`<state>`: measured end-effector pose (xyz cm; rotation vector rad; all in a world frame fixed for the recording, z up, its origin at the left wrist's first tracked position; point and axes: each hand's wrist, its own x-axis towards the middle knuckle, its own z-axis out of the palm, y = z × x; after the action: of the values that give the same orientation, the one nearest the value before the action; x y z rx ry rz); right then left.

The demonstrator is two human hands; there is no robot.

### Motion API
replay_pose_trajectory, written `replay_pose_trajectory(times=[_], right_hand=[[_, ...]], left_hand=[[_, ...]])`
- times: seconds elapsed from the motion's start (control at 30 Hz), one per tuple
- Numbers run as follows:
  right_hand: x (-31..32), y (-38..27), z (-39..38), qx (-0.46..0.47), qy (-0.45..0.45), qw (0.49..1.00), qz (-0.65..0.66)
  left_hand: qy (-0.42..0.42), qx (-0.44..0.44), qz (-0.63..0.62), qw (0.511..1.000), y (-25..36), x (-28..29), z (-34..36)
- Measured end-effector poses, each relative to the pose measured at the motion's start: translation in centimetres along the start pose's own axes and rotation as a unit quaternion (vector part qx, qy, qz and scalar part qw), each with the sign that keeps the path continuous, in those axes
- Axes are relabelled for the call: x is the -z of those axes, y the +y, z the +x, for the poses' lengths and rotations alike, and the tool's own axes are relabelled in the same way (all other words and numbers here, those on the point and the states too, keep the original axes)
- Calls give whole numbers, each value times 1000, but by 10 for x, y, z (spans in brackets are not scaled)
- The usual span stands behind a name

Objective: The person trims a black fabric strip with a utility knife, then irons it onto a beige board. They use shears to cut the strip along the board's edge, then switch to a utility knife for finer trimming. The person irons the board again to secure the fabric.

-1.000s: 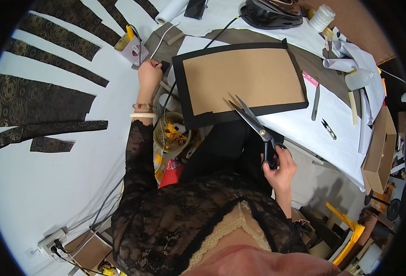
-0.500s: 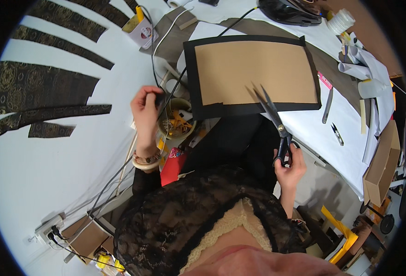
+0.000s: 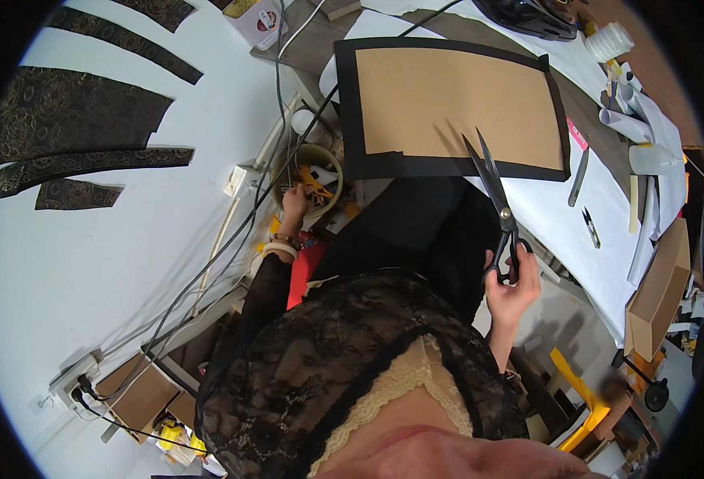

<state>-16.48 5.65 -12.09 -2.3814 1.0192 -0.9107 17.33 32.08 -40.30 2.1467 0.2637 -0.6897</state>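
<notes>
My right hand (image 3: 515, 292) has its fingers and thumb through the black handles of large scissors (image 3: 505, 214). Their blades point up and stand a little apart, overlapping the near edge of a tan board with a black border (image 3: 460, 100). At the near left edge of a greenish bin (image 3: 336, 165), my left hand (image 3: 294, 203) reaches down with its fingertips toward the orange and pale scraps inside. The fingers are too small and partly hidden to show whether they grip anything. A bracelet and a pale bangle circle that wrist.
Dark patterned fabric pieces (image 3: 65, 116) hang on the white wall at left. Black cables (image 3: 248, 215) run past the bin. On the white-covered table lie a cutter knife (image 3: 579, 177), thread snips (image 3: 591, 229) and rolled paper (image 3: 625, 124). A cardboard box (image 3: 657, 291) stands at right.
My left hand has moved down from beside the cables to the bin. The scissors and my right hand have shifted slightly right. The view has tilted a little.
</notes>
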Motion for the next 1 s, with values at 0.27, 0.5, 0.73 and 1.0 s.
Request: replay_pose_trajectory(times=[0.27, 0.5, 0.73, 1.0], right_hand=[[1, -2, 1, -9, 2, 1000, -7], [1, -3, 4, -12, -2, 1000, -6], [2, -1, 5, -24, 1, 1000, -18], [2, 0, 6, -26, 2, 1000, -8]], left_hand=[[13, 41, -106, 993, -14, 5, 49], [11, 47, -167, 985, -10, 14, 47], [87, 88, 3, 992, 7, 7, 45], [57, 45, -50, 996, -23, 8, 64]])
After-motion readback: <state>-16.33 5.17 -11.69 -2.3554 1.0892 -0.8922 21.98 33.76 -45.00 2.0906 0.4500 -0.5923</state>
